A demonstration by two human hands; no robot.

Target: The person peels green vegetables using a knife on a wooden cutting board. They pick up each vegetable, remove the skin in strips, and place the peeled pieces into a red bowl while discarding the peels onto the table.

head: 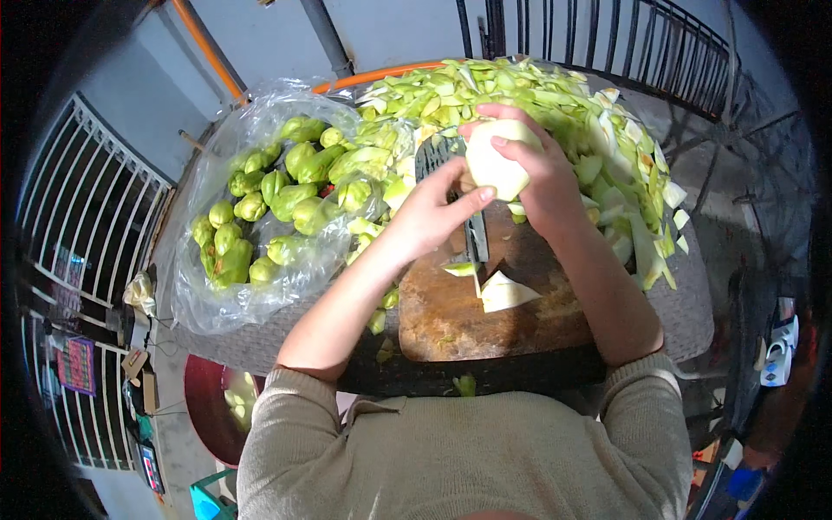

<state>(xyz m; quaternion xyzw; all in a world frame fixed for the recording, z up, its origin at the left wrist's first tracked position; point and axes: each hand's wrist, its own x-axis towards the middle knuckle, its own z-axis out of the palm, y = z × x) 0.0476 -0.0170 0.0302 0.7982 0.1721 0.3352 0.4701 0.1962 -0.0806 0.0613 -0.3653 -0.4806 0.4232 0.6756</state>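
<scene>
A pale, peeled chayote (499, 162) is held above a wooden cutting board (422, 318). My right hand (543, 162) grips it from the right, with the fingers behind it and the thumb across its face. My left hand (448, 208) is at its lower left; the thumb is near or against its bottom edge, and the other fingers are partly hidden. Below my hands, a knife or cleaver (476, 234) lies on the board, its far part partly hidden. A pale cut wedge (507, 292) and a green peel slice (460, 268) lie beside it.
Unpeeled green chayotes (289, 201) fill a clear plastic bag (195, 299) at the left. A large heap of peelings (448, 88) spreads behind and right of the board. A red basin (201, 409) with pale pieces stands at the lower left. Metal railings (611, 39) rise beyond the table.
</scene>
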